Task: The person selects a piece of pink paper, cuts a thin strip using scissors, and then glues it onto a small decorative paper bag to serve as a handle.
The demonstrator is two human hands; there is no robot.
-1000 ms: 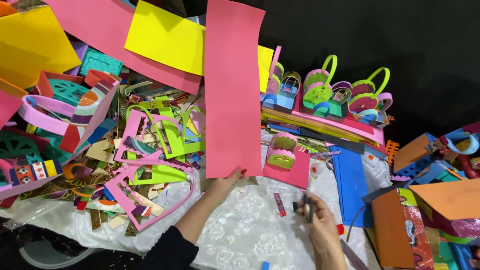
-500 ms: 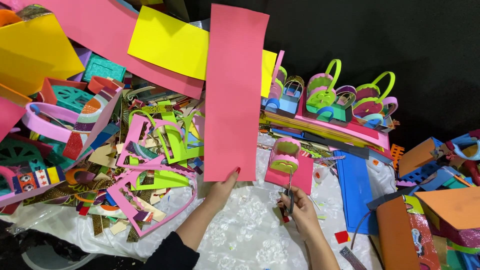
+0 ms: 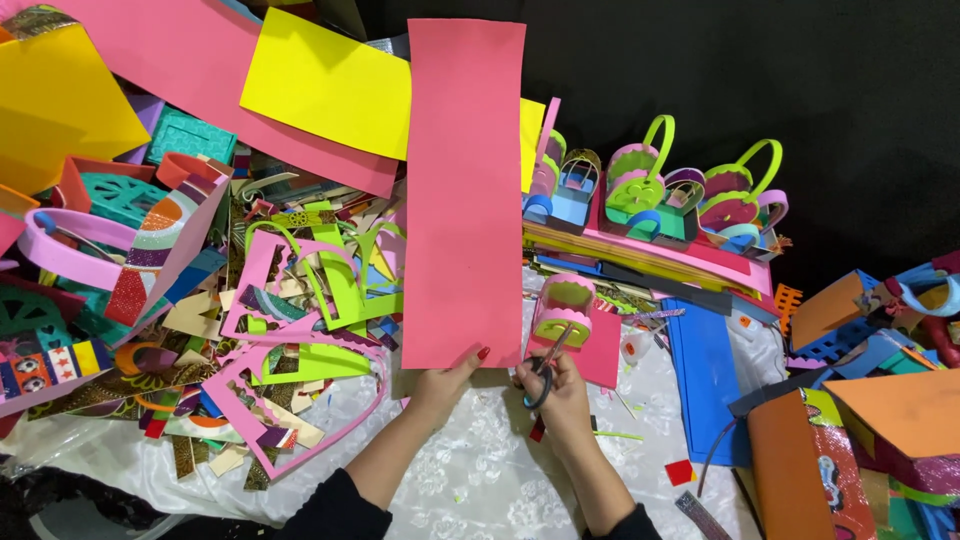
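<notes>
Spread over the middle of the white lace cloth [image 3: 470,470], reaching toward its far edge: a long pink foam sheet [image 3: 465,190], upright as before. Pinched at the near edge of that sheet by the left hand [image 3: 440,385], thumb on top. Newly arrived from the right side of the cloth: right hand [image 3: 560,395], now just beside the sheet's near right corner. Closed through the handles of small scissors [image 3: 545,365], blades parted, tips pointing away, near the sheet's edge but apart from it.
</notes>
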